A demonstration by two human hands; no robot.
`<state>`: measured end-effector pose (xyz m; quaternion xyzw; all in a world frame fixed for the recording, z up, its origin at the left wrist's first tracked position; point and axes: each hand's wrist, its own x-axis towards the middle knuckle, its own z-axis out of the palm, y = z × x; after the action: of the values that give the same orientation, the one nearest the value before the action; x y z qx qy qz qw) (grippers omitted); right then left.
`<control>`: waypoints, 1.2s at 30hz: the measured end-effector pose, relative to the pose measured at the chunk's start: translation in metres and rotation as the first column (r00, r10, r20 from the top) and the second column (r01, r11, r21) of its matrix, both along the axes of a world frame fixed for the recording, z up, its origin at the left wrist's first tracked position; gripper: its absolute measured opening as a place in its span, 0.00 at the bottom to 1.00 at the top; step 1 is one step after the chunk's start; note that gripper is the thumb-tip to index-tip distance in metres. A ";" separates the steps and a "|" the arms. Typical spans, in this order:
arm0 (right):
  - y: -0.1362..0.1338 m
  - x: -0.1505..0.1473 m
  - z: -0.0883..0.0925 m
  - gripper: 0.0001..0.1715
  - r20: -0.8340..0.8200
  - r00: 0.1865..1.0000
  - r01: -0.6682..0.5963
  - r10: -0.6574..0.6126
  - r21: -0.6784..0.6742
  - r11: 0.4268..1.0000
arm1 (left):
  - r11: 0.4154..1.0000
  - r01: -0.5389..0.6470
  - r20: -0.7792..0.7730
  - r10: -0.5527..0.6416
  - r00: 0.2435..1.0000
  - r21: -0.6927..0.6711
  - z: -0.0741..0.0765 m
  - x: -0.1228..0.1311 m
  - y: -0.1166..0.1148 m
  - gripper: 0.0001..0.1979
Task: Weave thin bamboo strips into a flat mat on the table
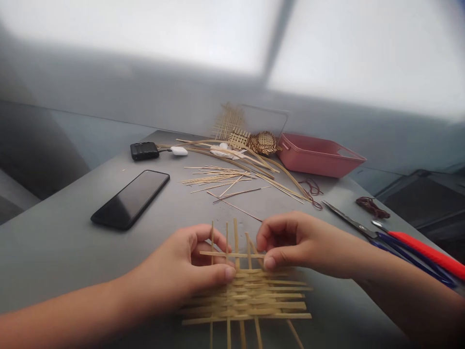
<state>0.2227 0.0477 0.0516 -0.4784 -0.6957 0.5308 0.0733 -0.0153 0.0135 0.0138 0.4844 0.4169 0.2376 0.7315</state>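
A pink basket [312, 162] stands at the far right of the worktop [72, 242]; its inside shows only in part, so its contents cannot be told; the woven mat [250, 293] is at the near side, between and below the hands; the left hand [191, 254] reaches in from the left, thumb on top and fingers behind the upright strips, clamped on the mat's upper edge; the right hand [296, 242], fingers curled, pinches the right end of a crosswise strip [245, 255] between thumb and fingers; scissors [350, 223] lie beyond the right forearm.
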 end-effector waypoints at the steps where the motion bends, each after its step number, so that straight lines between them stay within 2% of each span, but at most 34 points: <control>1: 0.000 0.001 0.001 0.15 0.012 1.000 -0.005 0.005 0.011 1.000 | 1.000 -0.004 -0.016 0.004 1.000 0.012 -0.001 -0.001 0.000 0.21; 4: 0.002 0.006 0.003 0.14 0.095 0.995 -0.045 0.039 0.068 0.997 | 0.993 -0.045 -0.102 0.056 0.993 0.105 -0.006 -0.005 0.000 0.32; 6: 0.004 0.009 0.002 0.14 0.147 0.988 -0.058 0.042 0.103 0.993 | 0.944 -0.089 -0.207 0.161 0.965 0.318 -0.010 -0.009 0.000 0.38; 7: 0.006 0.009 0.000 0.14 0.168 0.985 -0.057 0.035 0.124 0.991 | 0.880 -0.085 -0.261 0.230 0.938 0.467 -0.011 -0.011 -0.001 0.39; 9: 0.008 0.008 -0.005 0.15 0.208 0.978 -0.044 0.006 0.174 0.984 | 0.688 0.034 -0.356 0.332 0.874 0.725 -0.012 -0.014 -0.002 0.37; 10: 0.008 0.007 -0.008 0.15 0.222 0.975 -0.033 -0.011 0.195 0.980 | 0.598 0.131 -0.401 0.345 0.848 0.791 -0.013 -0.015 -0.003 0.34; 11: 0.008 0.006 -0.011 0.14 0.228 0.973 -0.025 -0.023 0.207 0.978 | 0.532 0.229 -0.451 0.334 0.828 0.815 -0.013 -0.015 -0.004 0.32; 13: 0.008 0.004 -0.013 0.11 0.231 0.973 -0.032 -0.021 0.226 0.974 | 0.474 0.376 -0.544 0.289 0.787 0.796 -0.012 -0.014 -0.005 0.29; 16: 0.006 0.006 -0.013 0.08 0.267 0.963 -0.115 0.030 0.311 0.943 | 0.440 0.475 -0.616 0.268 0.740 0.762 -0.012 -0.010 -0.006 0.29; 22: 0.006 0.012 -0.017 0.09 0.322 0.946 -0.184 0.040 0.432 0.883 | 0.384 0.504 -0.615 0.264 0.743 0.774 -0.015 -0.011 -0.006 0.28; 26: 0.002 0.007 -0.020 0.11 0.295 0.950 -0.240 0.100 0.490 0.838 | 0.385 0.499 -0.609 0.256 0.750 0.776 -0.015 -0.010 -0.005 0.25; 30: -0.008 0.002 -0.017 0.15 0.344 0.924 -0.349 0.171 0.570 0.744 | 0.393 0.505 -0.616 0.242 0.749 0.769 -0.014 -0.007 -0.004 0.21; 32: -0.013 0.000 -0.018 0.13 0.371 0.911 -0.375 0.181 0.562 0.738 | 0.396 0.508 -0.617 0.225 0.754 0.765 -0.014 -0.007 -0.004 0.20; 36: -0.018 -0.003 -0.024 0.16 0.393 0.905 -0.366 0.162 0.526 0.768 | 0.409 0.506 -0.618 0.209 0.758 0.759 -0.014 -0.008 -0.005 0.19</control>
<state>0.2195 0.0297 0.0279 -0.4085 -0.8884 0.2078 0.0257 -0.0229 0.0087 -0.0005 0.8838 0.3918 0.1737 0.1876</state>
